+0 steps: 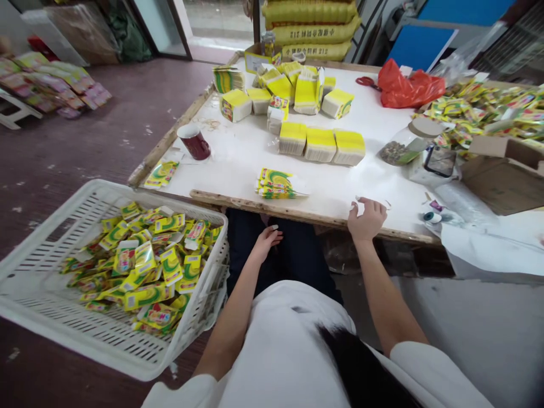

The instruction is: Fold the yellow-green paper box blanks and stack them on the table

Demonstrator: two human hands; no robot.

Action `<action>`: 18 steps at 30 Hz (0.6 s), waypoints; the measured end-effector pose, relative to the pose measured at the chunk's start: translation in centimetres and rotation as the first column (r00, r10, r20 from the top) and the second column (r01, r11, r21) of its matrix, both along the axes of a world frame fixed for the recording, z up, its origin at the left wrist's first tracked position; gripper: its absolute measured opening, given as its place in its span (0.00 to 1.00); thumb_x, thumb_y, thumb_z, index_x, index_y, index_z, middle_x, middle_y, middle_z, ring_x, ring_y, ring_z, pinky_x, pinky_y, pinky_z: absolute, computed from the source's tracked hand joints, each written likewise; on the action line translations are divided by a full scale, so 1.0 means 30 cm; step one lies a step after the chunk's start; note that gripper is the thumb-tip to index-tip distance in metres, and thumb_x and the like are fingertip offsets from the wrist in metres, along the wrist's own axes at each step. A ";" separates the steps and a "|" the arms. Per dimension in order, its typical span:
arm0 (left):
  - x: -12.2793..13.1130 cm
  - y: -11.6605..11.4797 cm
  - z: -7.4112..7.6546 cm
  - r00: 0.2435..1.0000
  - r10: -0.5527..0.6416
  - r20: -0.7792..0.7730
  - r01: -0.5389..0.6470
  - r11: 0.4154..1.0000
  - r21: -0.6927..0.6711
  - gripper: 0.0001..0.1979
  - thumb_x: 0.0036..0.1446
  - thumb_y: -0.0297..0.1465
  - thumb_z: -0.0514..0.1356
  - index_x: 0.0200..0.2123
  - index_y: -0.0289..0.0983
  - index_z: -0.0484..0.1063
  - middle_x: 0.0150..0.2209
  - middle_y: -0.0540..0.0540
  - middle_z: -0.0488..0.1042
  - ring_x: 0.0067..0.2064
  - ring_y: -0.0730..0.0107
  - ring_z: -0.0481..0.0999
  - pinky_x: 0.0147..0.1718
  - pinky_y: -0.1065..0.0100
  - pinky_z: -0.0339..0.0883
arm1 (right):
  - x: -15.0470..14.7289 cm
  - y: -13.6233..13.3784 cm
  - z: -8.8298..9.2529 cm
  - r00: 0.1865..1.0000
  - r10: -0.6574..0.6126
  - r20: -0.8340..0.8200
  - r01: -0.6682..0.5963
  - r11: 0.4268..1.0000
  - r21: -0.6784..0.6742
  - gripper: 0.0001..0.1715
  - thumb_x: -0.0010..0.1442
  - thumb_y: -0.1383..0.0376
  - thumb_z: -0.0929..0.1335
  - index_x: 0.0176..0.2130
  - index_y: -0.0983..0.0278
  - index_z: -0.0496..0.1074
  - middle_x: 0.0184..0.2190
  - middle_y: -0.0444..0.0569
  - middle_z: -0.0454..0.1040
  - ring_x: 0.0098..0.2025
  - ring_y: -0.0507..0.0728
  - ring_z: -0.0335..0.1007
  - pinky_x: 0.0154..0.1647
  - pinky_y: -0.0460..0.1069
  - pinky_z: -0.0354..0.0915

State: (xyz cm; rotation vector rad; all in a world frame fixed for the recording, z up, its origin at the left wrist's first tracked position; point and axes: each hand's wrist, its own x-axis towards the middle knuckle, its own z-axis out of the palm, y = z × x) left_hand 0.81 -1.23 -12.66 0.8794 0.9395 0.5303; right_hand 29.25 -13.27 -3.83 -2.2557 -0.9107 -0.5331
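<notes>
My left hand [266, 241] rests on my dark-trousered lap below the table edge, fingers loosely stretched, holding nothing. My right hand [366, 220] lies at the front edge of the white table [238, 161], fingers curled down onto the surface beside small white scraps; whether it holds one I cannot make out. A small fanned stack of yellow-green packets [277, 184] lies on the table between my hands. A white plastic crate [51, 238] at my left holds several loose yellow packets [144, 266].
Bundled yellow packet stacks [321, 144] sit mid-table, more bundles [280, 85] behind. A dark red mug [194, 141] stands left. A red plastic bag [408, 88], loose packets [488, 110], a cardboard box [504, 175] and a phone [441, 161] lie right. Yellow sacks [312, 28] are at the back.
</notes>
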 end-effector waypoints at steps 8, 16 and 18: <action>-0.018 -0.044 -0.036 0.993 0.091 -0.078 -0.082 0.991 0.105 0.34 0.49 0.36 0.73 0.57 0.35 0.68 0.41 0.45 0.72 0.47 0.61 0.75 0.56 0.57 0.65 | -0.127 0.142 0.124 0.957 0.246 -0.153 -0.263 0.960 -0.099 0.17 0.62 0.64 0.62 0.48 0.67 0.71 0.46 0.61 0.75 0.49 0.66 0.67 0.54 0.61 0.61; -0.026 -0.071 -0.022 0.996 0.072 -0.058 -0.066 0.993 0.100 0.28 0.50 0.35 0.73 0.54 0.37 0.73 0.51 0.39 0.75 0.56 0.56 0.73 0.62 0.53 0.62 | -0.314 0.485 0.191 0.869 0.342 -0.357 -0.464 0.815 -0.348 0.18 0.62 0.62 0.69 0.50 0.67 0.74 0.48 0.61 0.75 0.51 0.66 0.69 0.52 0.57 0.64; -0.037 -0.085 -0.018 0.996 0.077 -0.046 -0.073 0.994 0.081 0.26 0.49 0.35 0.73 0.51 0.37 0.75 0.50 0.39 0.76 0.56 0.55 0.73 0.62 0.53 0.61 | -0.313 0.512 0.199 0.877 0.291 -0.383 -0.446 0.789 -0.422 0.18 0.63 0.61 0.69 0.50 0.68 0.75 0.49 0.64 0.74 0.53 0.68 0.69 0.51 0.58 0.65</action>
